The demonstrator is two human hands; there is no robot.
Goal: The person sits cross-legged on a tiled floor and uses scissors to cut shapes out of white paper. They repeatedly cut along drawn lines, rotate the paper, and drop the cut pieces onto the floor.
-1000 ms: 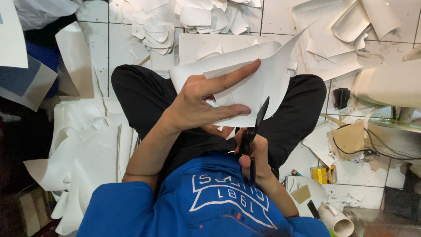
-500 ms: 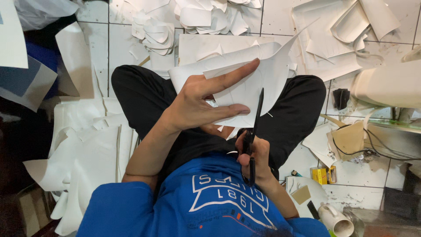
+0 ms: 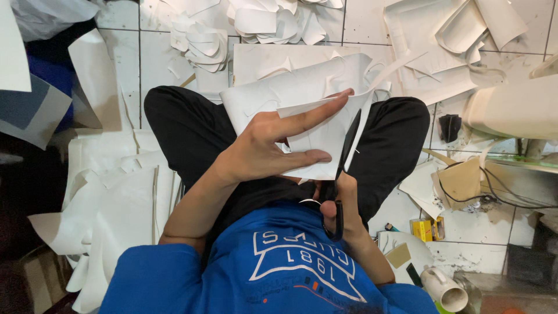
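The left hand [image 3: 261,148] has its grip grasping a white sheet [image 3: 302,110] above the lap, while the right hand [image 3: 343,203] is clenched on black scissors [image 3: 344,168] cutting its right edge; a white cup [image 3: 444,289], contents unseen, lies near right on the tiled floor [image 3: 465,227]

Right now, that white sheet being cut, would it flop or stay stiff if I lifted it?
Probably semi-stiff: the white sheet stands out past the left hand without drooping. Likely light, since a few fingers hold it. Its edges curl, so it should bend easily under the scissors.
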